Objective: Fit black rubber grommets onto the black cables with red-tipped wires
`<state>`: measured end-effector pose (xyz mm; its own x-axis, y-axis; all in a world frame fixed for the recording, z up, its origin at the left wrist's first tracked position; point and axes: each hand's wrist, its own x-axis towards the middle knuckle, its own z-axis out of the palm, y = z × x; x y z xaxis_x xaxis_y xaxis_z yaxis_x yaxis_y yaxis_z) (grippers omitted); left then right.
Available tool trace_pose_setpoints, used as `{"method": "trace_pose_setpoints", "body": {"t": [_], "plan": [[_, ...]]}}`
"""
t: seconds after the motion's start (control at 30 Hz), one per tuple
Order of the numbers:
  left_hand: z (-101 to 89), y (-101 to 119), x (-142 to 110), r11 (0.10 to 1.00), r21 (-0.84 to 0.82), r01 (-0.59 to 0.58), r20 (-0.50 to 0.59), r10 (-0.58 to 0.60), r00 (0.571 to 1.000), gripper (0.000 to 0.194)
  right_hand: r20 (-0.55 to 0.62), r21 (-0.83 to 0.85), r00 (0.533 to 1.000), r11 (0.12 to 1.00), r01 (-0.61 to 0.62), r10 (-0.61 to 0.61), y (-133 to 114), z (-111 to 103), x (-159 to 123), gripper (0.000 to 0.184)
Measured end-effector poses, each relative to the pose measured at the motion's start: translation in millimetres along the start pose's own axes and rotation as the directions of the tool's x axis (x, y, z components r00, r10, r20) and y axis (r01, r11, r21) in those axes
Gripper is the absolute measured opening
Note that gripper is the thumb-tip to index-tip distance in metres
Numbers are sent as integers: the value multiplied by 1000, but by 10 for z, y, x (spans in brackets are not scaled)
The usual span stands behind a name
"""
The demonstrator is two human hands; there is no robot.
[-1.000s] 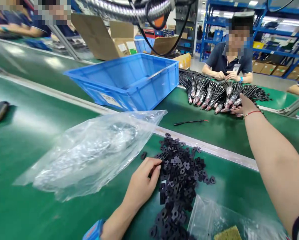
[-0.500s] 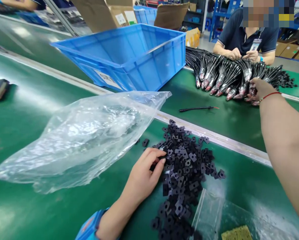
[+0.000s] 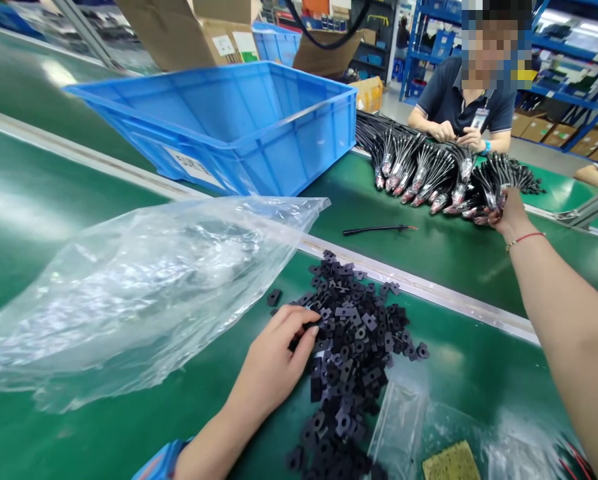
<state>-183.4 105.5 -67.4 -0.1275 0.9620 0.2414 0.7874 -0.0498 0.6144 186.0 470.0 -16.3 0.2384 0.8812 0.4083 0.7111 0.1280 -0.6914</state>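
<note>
My right hand (image 3: 509,212) reaches to the far right of the bench and closes around the wrapped end of a bundle of black cables (image 3: 491,190). Other cable bundles (image 3: 413,170) with clear-wrapped reddish ends lie in a row to its left. Beside a heap of small black pads with holes (image 3: 349,347) rests my left hand (image 3: 281,347). Its fingers are curled, with thumb and index tip nearly together at the heap's edge; what they pinch is hidden. A single black cable (image 3: 379,231) with a red wire tip lies between the heap and the bundles.
A large clear plastic bag (image 3: 143,287) spreads left of the heap. Behind it stands a blue crate (image 3: 259,147) across a metal rail (image 3: 429,290). Small clear bags (image 3: 399,427) and a yellow sponge (image 3: 451,461) lie near the front. A co-worker (image 3: 466,100) sits opposite, behind the cables.
My view has swung slightly right and up. My right hand has shifted a little right along the bundles, gripping a bundle's end. My left hand stays at the heap.
</note>
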Motion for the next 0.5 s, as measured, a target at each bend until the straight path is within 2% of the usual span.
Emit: {"method": "trace_pose_setpoints", "body": {"t": [0.03,0.1,0.23,0.37,0.5], "plan": [[2,-2,7,1000,-4,-3,-4,3,1000,19,51,44,995,996,-82,80,37,-106,-55,36],[5,-2,23,1000,-8,-12,-8,12,1000,20,156,131,958,956,-262,241,111,-337,-200,31],[9,13,50,1000,5,-8,7,8,1000,22,231,258,892,860,-441,389,258,-829,-583,45],[27,18,72,1000,16,-8,12,8,1000,24,152,311,865,807,-501,478,444,-1356,-931,42],[51,-7,101,1000,13,-28,-1,28,1000,25,24,235,819,793,-562,573,669,-1774,-1256,31]]}}
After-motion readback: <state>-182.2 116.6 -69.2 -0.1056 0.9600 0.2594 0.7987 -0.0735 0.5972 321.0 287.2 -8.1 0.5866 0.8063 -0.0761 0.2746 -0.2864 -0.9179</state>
